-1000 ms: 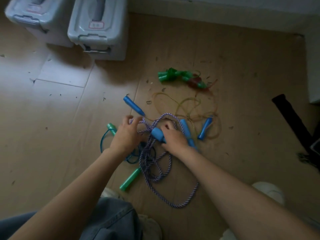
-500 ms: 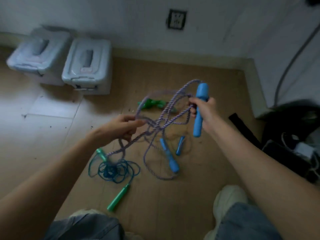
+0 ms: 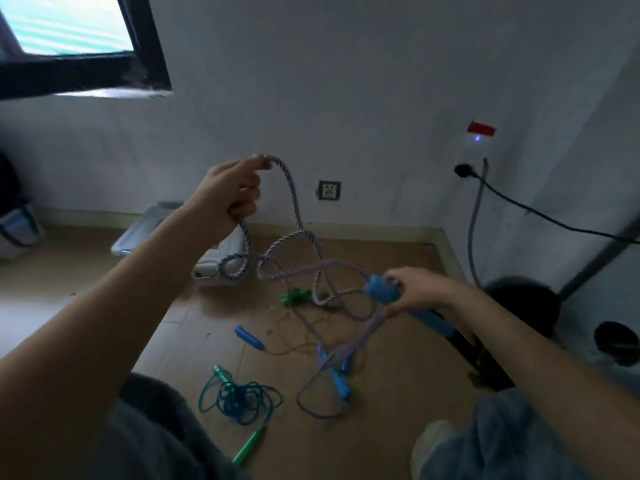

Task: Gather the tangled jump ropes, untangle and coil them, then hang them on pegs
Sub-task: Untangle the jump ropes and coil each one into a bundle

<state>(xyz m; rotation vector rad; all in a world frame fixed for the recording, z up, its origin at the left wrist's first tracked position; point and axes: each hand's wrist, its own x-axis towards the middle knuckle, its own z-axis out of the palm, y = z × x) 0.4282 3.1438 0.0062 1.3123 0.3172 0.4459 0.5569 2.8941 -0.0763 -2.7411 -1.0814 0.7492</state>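
Purple braided rope (image 3: 301, 244) hangs in loops through the middle of the frame, strung between two raised hands. At upper centre the left hand (image 3: 227, 194) has its fingers curled round the cord, with one strand arching over the fingertips and another dropping out below the palm. Lower and to the right, the right hand (image 3: 414, 289) grips a blue handle (image 3: 382, 291) where the cord joins it, and the long end of the handle slants down past the wrist. From there a blurred loop of the same rope sags to the wooden floor (image 3: 398, 375), where its other blue handle (image 3: 337, 379) lies. Near the bottom centre, a blue rope (image 3: 240, 400) lies in a loose heap with green handles (image 3: 247, 448). Just above it a thin yellowish rope (image 3: 294, 334) with a small blue handle (image 3: 249, 337) is spread out, and a green bundle (image 3: 294, 297) lies behind it toward the wall. A grey lidded box (image 3: 214, 261) sits partly hidden behind the left forearm. On the white wall (image 3: 363, 98), a socket (image 3: 329, 190) shows at centre and a black plug (image 3: 464, 170) at right.
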